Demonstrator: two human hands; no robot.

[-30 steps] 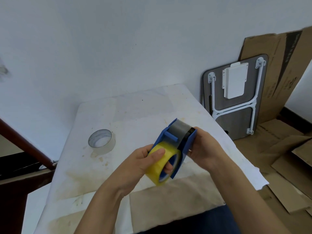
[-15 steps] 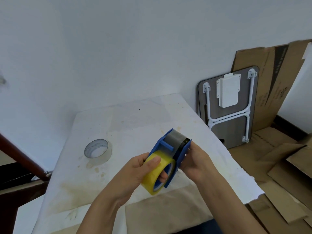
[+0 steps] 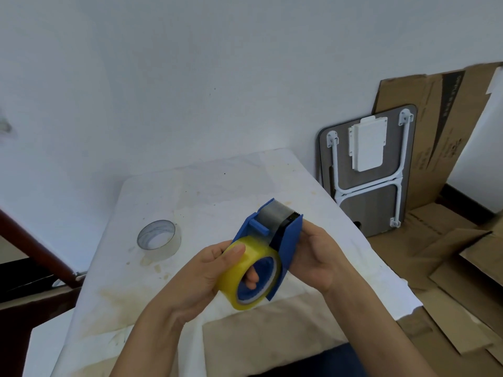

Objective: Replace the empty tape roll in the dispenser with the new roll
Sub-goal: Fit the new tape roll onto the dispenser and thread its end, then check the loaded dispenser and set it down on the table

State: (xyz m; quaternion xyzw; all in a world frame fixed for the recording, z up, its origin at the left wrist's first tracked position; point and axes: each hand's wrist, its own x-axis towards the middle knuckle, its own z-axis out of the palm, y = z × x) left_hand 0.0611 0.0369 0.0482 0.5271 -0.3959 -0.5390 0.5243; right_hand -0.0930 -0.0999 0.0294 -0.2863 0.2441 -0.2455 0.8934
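A blue tape dispenser (image 3: 288, 238) is held above the table, its grey metal plate and toothed blade pointing away from me. A full yellow tape roll (image 3: 246, 278) sits between the dispenser's blue side plates, around its blue hub. My left hand (image 3: 209, 270) grips the yellow roll, thumb on its outer face and a fingertip inside its core. My right hand (image 3: 317, 257) clasps the dispenser's right side plate. The empty clear roll (image 3: 159, 239) lies flat on the table to the left, apart from both hands.
The white, stained table (image 3: 212, 197) stands against a white wall. A folded grey table with white legs (image 3: 370, 170) and flattened cardboard (image 3: 435, 126) lean at the right; more cardboard covers the floor. A dark red rail (image 3: 35, 248) slants at the left.
Both hands keep the same grip on roll and dispenser. The view has tilted a little, so the hands and table sit lower in the frame.
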